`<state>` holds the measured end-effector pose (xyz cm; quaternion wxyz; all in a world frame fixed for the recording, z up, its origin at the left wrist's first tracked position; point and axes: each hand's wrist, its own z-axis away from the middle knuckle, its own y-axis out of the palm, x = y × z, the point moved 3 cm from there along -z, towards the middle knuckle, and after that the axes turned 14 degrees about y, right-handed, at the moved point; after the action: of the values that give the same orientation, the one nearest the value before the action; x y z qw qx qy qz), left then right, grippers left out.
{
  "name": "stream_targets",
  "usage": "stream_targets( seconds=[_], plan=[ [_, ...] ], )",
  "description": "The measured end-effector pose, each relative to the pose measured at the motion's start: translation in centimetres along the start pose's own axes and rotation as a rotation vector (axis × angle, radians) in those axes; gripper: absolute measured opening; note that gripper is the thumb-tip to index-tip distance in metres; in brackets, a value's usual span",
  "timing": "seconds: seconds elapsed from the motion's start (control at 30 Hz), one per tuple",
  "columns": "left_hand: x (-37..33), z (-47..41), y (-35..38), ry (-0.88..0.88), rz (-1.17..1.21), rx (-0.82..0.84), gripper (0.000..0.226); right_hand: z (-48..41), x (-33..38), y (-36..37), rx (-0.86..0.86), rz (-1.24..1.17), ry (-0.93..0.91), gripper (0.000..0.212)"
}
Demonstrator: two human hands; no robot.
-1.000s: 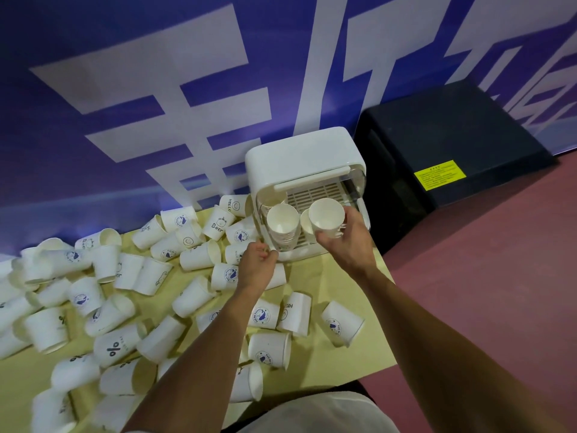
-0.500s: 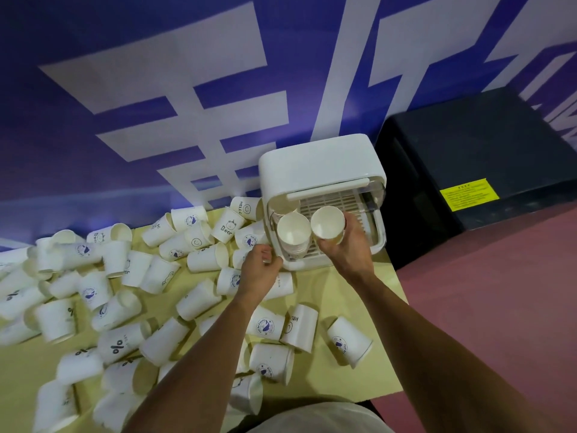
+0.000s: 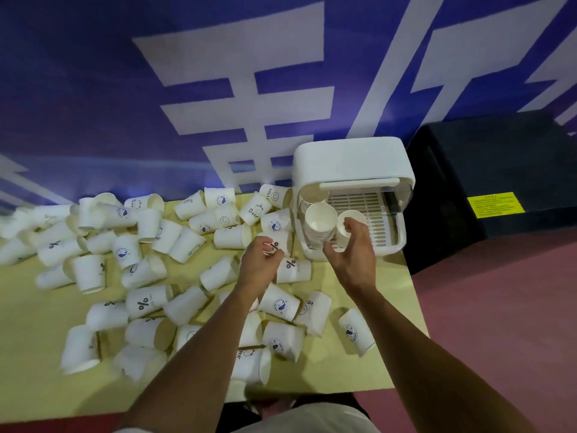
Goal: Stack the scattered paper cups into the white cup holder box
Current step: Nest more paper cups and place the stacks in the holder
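Several cups (image 3: 321,217) inside white box (image 3: 349,160)

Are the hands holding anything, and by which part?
The left hand grips a %-printed paper cup by its side. The right hand curls beside a cup in the white box; grip unclear.

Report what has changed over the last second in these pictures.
The right hand carried its white paper cup forward into the white cup holder box, beside the stack of cups there; whether it has let go is unclear. The left hand drew back slightly from the box corner, gripping a percent-printed paper cup. Box and scattered cups stayed put.
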<state>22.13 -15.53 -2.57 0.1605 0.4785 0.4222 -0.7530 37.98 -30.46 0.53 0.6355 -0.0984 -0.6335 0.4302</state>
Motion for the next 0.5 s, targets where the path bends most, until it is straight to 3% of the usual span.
stream_targets(
  seconds=[0.27, 0.5],
  plan=[
    [4.1, 2.5, -6.5, 0.007, 0.035, -0.032, 0.032, 5.9, 2.9, 4.6, 0.031, 0.044, -0.044, 0.058],
    [9.6, 3.8, -16.9, 0.058, 0.101, -0.051, 0.032, 12.8, 10.5, 13.1, 0.12, 0.022, -0.045, 0.067]
  ],
)
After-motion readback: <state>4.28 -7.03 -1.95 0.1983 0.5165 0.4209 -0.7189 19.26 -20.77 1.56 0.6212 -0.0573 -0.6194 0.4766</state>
